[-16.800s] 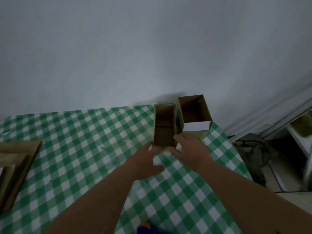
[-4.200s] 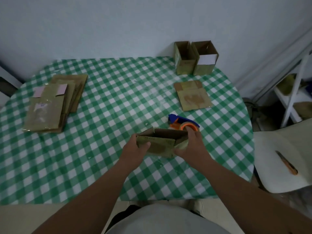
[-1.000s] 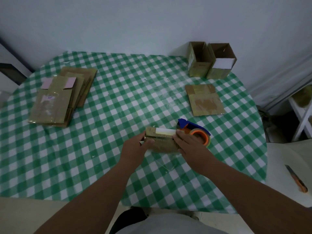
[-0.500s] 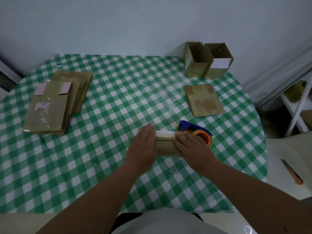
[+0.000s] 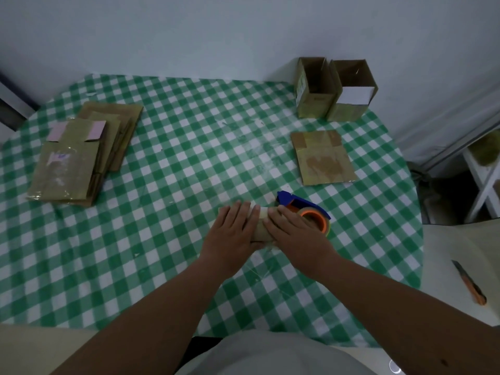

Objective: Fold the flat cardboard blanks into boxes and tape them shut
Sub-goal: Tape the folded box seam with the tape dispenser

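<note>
A small cardboard box (image 5: 262, 229) lies on the green checked table (image 5: 167, 190), mostly hidden under both palms. My left hand (image 5: 232, 234) lies flat on its left part with straight fingers. My right hand (image 5: 295, 234) presses flat on its right part. Only a strip of the box shows between the hands. A blue tape dispenser (image 5: 303, 205) with an orange roll sits just right of the box, touching my right hand. One flat blank (image 5: 323, 158) lies farther back on the right. A stack of flat blanks (image 5: 81, 155) lies at the left.
Two open-topped folded boxes (image 5: 315, 89) (image 5: 351, 90) stand at the table's far right corner by the wall. An orange-handled knife (image 5: 470, 284) lies on a pale surface at the right. A white shelf frame (image 5: 484, 182) stands beyond the table's right edge.
Earlier both hands held the box open and folded its flaps. Now both palms have flattened down on top of it, the left hand sliding closer to the right.
</note>
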